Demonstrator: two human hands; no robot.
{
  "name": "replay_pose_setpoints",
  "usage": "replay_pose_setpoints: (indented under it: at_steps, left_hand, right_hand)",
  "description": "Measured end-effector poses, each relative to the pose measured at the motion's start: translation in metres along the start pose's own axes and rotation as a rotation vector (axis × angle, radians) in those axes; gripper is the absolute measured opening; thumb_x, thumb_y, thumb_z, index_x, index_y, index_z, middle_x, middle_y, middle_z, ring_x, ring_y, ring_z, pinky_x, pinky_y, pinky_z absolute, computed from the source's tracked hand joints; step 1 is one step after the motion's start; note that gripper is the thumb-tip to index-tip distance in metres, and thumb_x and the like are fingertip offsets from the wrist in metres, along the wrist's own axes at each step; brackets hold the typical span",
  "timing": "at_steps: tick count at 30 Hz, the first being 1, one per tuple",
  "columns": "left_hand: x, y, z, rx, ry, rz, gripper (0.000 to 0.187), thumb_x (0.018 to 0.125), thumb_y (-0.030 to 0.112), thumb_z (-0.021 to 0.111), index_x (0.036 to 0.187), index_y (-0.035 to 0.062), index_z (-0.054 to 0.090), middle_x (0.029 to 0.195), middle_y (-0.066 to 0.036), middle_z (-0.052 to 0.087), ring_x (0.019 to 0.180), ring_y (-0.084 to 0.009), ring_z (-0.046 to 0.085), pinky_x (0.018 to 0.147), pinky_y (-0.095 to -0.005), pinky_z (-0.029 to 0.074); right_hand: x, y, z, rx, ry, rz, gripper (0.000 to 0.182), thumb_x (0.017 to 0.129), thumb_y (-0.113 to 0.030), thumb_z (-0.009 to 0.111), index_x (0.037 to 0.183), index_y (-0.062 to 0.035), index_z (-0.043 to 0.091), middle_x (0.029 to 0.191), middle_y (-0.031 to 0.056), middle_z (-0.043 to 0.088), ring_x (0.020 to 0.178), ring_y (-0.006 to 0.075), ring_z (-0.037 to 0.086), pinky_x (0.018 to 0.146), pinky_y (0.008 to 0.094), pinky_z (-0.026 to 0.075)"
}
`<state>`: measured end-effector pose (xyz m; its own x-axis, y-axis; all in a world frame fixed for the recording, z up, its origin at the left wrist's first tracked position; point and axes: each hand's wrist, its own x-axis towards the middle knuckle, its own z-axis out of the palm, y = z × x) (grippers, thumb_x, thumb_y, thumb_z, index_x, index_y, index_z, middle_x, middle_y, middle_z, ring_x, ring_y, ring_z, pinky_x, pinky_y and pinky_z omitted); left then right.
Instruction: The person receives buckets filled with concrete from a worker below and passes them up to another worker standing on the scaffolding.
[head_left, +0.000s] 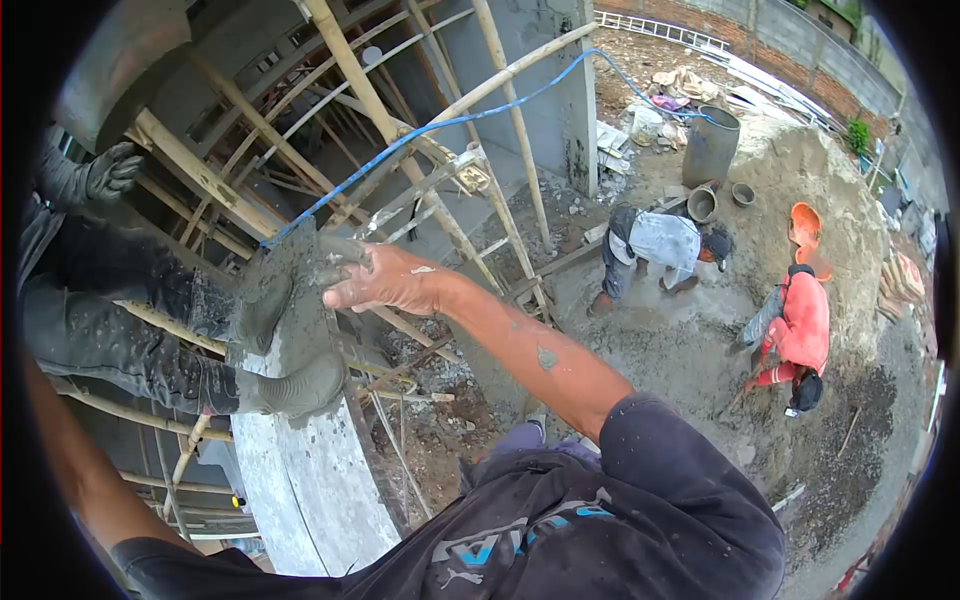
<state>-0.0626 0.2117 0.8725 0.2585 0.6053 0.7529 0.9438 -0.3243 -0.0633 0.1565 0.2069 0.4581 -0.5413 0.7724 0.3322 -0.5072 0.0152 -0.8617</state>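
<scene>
The head camera is looking steeply down past the dark printed T-shirt [530,540], facing the muddy ground [640,350] well below.

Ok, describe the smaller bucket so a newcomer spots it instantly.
Find the sand heap, then the tall grey drum meeting the blue hose. Beside it sits a larger bucket; yours is the small bucket to its right, farther from the pale-shirted worker.
</scene>
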Motion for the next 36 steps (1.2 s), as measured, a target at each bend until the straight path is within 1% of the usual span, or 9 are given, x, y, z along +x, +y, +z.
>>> replay_pose_setpoints:
  at_steps: [5,8,10,11,14,17,19,23,36]
  left_hand:
    - [-0.124,0.103,0.031,-0.176,0.245,0.27,0.061,0.089,0.039,0.056,0.131,-0.0038,0.043,0.135,-0.016,0.047,0.12,-0.0216,0.049,0.101,-0.032,0.038]
    - [-0.213,0.131,0.114,-0.59,-0.304,0.172,0.067,0.086,0.043,0.06,0.131,-0.0038,0.043,0.136,-0.016,0.046,0.121,-0.0225,0.047,0.102,-0.0333,0.036]
    - [-0.276,0.128,0.202,-0.84,-0.886,-0.099,0.058,0.085,0.027,0.066,0.13,-0.0035,0.046,0.131,-0.016,0.05,0.121,-0.0199,0.046,0.102,-0.0331,0.034]
    - [-0.312,0.129,0.25,-0.818,-1.029,-0.207,0.054,0.085,0.032,0.065,0.125,-0.0022,0.052,0.122,-0.017,0.057,0.111,-0.0221,0.054,0.097,-0.0325,0.04]
    - [-0.449,0.1,0.376,-0.713,-1.257,-0.315,0.036,0.085,0.021,0.063,0.113,-0.0015,0.06,0.098,-0.009,0.066,0.087,-0.0157,0.059,0.077,-0.0294,0.046]
    - [-0.585,0.067,0.437,-0.668,-1.427,-0.427,0.037,0.085,0.026,0.064,0.112,0.0013,0.062,0.096,-0.005,0.065,0.081,-0.0155,0.058,0.071,-0.0299,0.047]
    - [-0.658,0.047,0.461,-0.549,-1.644,-0.878,0.03,0.085,0.028,0.065,0.102,0.0038,0.064,0.087,-0.004,0.064,0.077,-0.0158,0.059,0.066,-0.0312,0.048]
    - [-0.683,0.057,0.446,-0.466,-1.76,-1.053,0.027,0.084,0.033,0.066,0.095,0.0086,0.063,0.082,-0.003,0.063,0.07,-0.0163,0.058,0.06,-0.0322,0.047]
    - [-0.615,0.158,0.543,-0.703,-1.823,-0.847,0.024,0.088,0.029,0.062,0.102,0.0092,0.061,0.082,0.001,0.063,0.069,-0.0087,0.058,0.057,-0.024,0.045]
  right_hand:
    - [-0.115,0.102,-0.072,0.05,0.344,0.39,0.085,0.073,-0.038,0.076,0.137,-0.0006,0.033,0.119,0.0188,0.054,0.107,0.0276,0.055,0.091,0.0426,0.046]
    - [-0.225,0.205,-0.108,-0.072,0.74,0.598,0.082,0.076,-0.041,0.072,0.137,-0.0009,0.033,0.117,0.0171,0.056,0.104,0.0297,0.056,0.086,0.0429,0.048]
    - [-0.315,0.274,-0.116,-0.201,1.089,0.681,0.056,0.069,-0.046,0.072,0.083,0.0076,0.065,0.067,0.0177,0.06,0.069,0.0216,0.06,0.056,0.039,0.045]
    - [-0.367,0.283,-0.112,-0.448,1.052,0.95,0.055,0.074,-0.041,0.07,0.103,0.0055,0.063,0.093,0.0206,0.066,0.085,0.0297,0.064,0.074,0.0407,0.048]
    - [-0.524,0.343,-0.059,-0.609,1.421,0.981,0.048,0.07,-0.042,0.067,0.071,0.0056,0.063,0.067,0.0273,0.059,0.065,0.0344,0.063,0.063,0.0435,0.047]
    - [-0.647,0.363,0.011,-0.645,1.581,1.232,0.042,0.069,-0.041,0.064,0.072,0.0012,0.066,0.067,0.0246,0.061,0.061,0.0336,0.063,0.062,0.0417,0.048]
    - [-0.693,0.352,0.051,-0.36,1.701,1.263,0.039,0.073,-0.035,0.065,0.068,0.0037,0.065,0.061,0.0205,0.061,0.057,0.0313,0.062,0.057,0.0421,0.049]
    - [-0.721,0.345,0.088,0.164,2.07,1.03,0.036,0.076,-0.028,0.065,0.059,0.0038,0.06,0.048,0.0123,0.052,0.038,0.0236,0.051,0.042,0.0385,0.042]
    - [-0.479,0.353,-0.046,0.253,1.71,0.69,0.034,0.083,-0.024,0.065,0.105,0.0015,0.06,0.085,0.0073,0.064,0.072,0.0148,0.059,0.063,0.0295,0.048]
